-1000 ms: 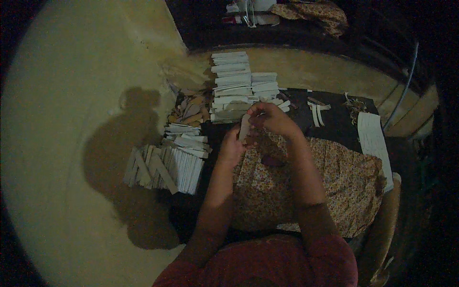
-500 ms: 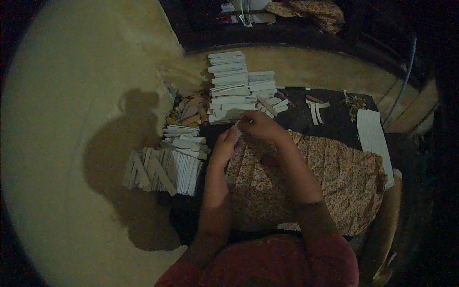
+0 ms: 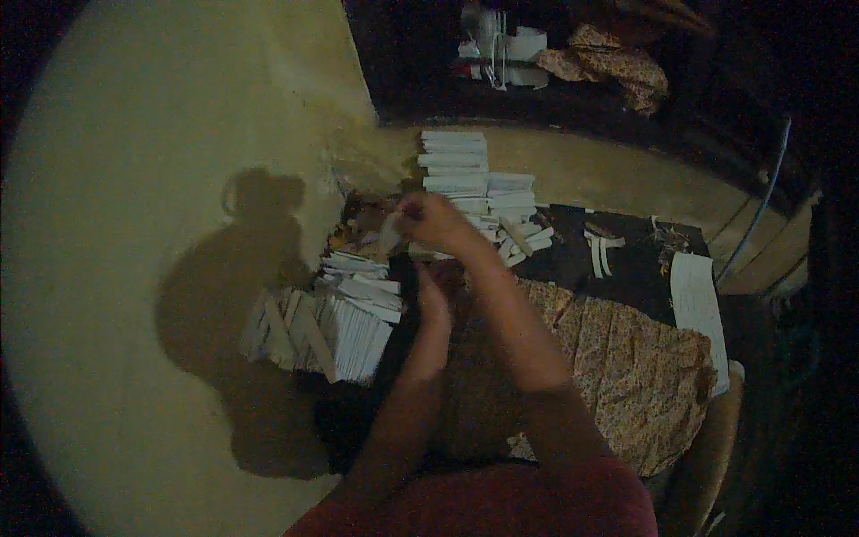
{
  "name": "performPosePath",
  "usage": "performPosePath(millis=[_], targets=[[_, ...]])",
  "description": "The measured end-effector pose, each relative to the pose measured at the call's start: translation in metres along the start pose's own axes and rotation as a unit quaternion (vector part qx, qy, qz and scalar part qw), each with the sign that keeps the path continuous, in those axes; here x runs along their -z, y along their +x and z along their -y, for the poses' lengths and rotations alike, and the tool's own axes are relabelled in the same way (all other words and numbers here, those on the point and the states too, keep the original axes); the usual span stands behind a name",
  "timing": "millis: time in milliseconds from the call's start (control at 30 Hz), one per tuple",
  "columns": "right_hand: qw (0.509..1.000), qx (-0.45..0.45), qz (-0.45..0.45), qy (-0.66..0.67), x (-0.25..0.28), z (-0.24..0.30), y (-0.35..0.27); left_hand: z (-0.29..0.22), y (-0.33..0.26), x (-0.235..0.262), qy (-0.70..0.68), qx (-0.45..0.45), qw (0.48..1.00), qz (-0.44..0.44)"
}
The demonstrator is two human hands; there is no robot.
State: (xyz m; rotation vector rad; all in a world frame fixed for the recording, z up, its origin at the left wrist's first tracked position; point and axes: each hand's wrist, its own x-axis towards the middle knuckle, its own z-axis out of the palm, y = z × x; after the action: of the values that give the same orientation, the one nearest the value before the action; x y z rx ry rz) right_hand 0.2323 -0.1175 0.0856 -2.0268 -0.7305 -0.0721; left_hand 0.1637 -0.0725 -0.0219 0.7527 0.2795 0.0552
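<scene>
My right hand (image 3: 437, 225) reaches forward past the left one, over the far left part of the dark table. Its fingers are closed in a pinch on a pale flat strip (image 3: 390, 234), which hangs down beside a pile of brown scraps. Closer to me, my left hand (image 3: 434, 300) is held near the edge of a flower-patterned cloth (image 3: 617, 367). Its fingers are dim and partly smeared, so whether they hold anything is unclear. Stacks of folded white paper strips (image 3: 455, 166) stand just beyond my right hand.
More white strips (image 3: 362, 345) are packed in a row at the left, by the wall. Brown scraps (image 3: 362, 219) lie in the far corner. Farther right are curved pale strips (image 3: 599, 255), a tangle of thin bits (image 3: 671, 237) and a white sheet (image 3: 698, 291).
My hands were together over the cloth's edge; now they are apart. The right hand has moved left and forward with the pale strip. The whole view has shifted a little.
</scene>
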Motion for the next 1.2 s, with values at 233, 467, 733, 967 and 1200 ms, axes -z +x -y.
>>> performPosePath(millis=[233,467,733,967,1200], targets=[[0.994,0.039,-0.102,0.015,-0.049,-0.038,0.03,0.009,-0.004,-0.005,-0.039,-0.003,0.999,0.021],[0.992,-0.037,-0.094,0.07,0.052,-0.048,-0.079,0.018,0.009,0.002,0.033,0.062,0.998,0.001],[0.961,-0.161,-0.104,-0.199,0.114,-0.101,-0.128,0.028,0.015,0.014,0.124,0.018,0.99,0.057],[0.95,-0.191,-0.126,-0.214,0.083,-0.154,-0.123,0.016,-0.018,-0.001,0.577,-0.253,0.772,0.085],[0.963,-0.156,-0.129,-0.179,0.09,-0.167,-0.131,0.049,0.007,0.017,0.657,-0.39,0.639,0.086]])
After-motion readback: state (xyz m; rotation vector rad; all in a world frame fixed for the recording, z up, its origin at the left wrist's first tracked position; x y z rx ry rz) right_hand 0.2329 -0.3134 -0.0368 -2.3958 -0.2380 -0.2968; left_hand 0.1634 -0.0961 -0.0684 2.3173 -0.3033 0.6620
